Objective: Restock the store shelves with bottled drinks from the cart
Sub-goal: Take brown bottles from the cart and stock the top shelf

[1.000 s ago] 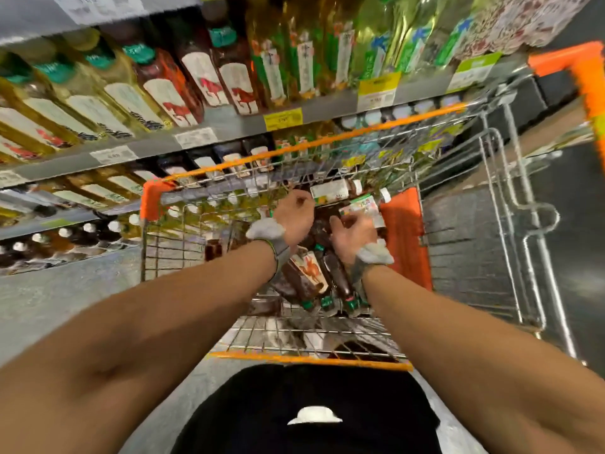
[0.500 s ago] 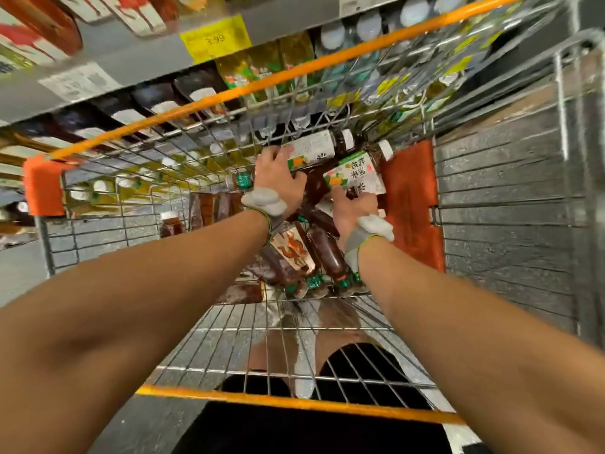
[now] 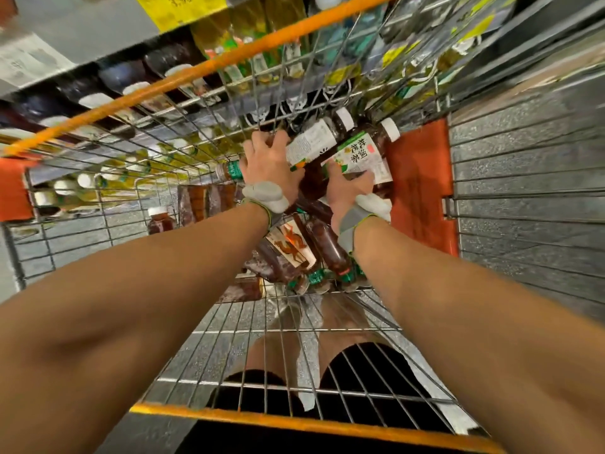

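Observation:
Both my arms reach deep into a wire shopping cart point(image 3: 229, 352) with orange rims. My left hand point(image 3: 270, 165) is wrapped around a white-capped tea bottle point(image 3: 316, 142) with a white label. Beside it, my right hand point(image 3: 348, 188) grips a second white-capped bottle point(image 3: 363, 155) whose label has green print. Both bottles lie tilted at the cart's far end. Under my wrists rest several dark tea bottles with green caps, one bearing a horse label point(image 3: 291, 244). Grey bands sit on both wrists.
Shelves of bottled drinks point(image 3: 137, 90) run behind the cart's left side, with a yellow price tag point(image 3: 178, 8) on the shelf edge. An orange plastic flap point(image 3: 420, 185) hangs at the cart's right. One bottle point(image 3: 160, 219) stands in the cart's left part. Grey floor lies to the right.
My head has leaned down and closer into the cart. Both hands have pushed further forward and closed on the two white-capped bottles at the far end.

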